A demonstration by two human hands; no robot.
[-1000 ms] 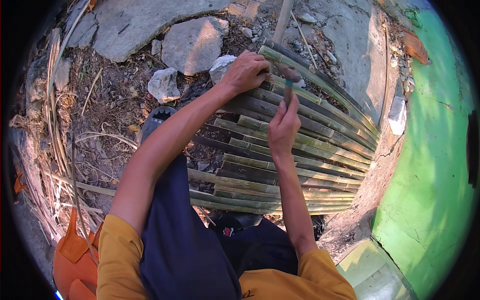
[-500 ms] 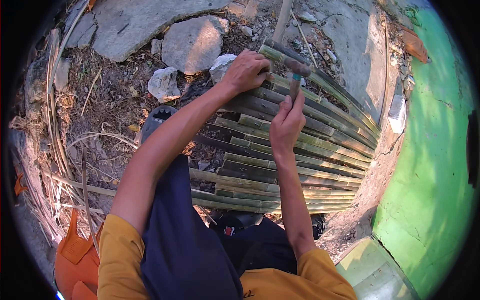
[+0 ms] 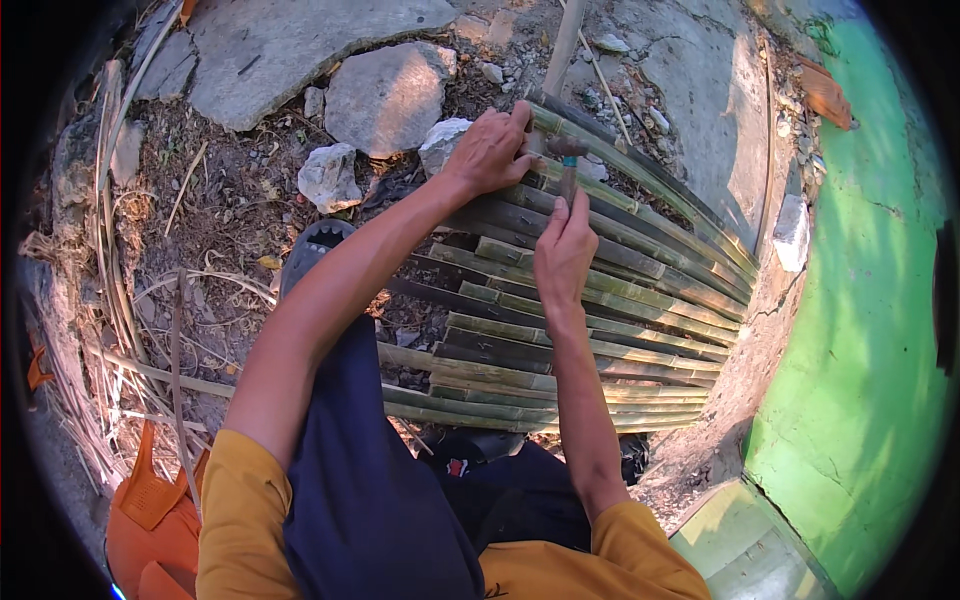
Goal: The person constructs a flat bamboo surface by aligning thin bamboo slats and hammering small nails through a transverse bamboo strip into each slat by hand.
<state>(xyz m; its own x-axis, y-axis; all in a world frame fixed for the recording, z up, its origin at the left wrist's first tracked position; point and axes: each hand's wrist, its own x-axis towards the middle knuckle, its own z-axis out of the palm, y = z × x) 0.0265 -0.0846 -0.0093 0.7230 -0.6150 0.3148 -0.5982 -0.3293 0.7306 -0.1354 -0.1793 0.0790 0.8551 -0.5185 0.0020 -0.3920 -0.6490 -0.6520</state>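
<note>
My right hand is closed round the handle of a hammer. The hammer head sits low over the far bamboo strips, just right of my left fingertips; whether it touches is unclear. My left hand curls at the left end of the far bamboo slat, thumb on the near side and fingers on the far side. Any small piece between those fingers is hidden. Many split bamboo strips, green and dark, lie side by side, fanning out towards my left and drawing together at the right.
White stones and a flat slab lie beyond my left arm. A pole rises at the far end. Loose bamboo lengths and an orange object are at left. A green-painted surface runs along the right.
The hammer has come down and left, closer to my left fingers. My right hand has shifted slightly left with it. My left finger and thumb are wider apart.
</note>
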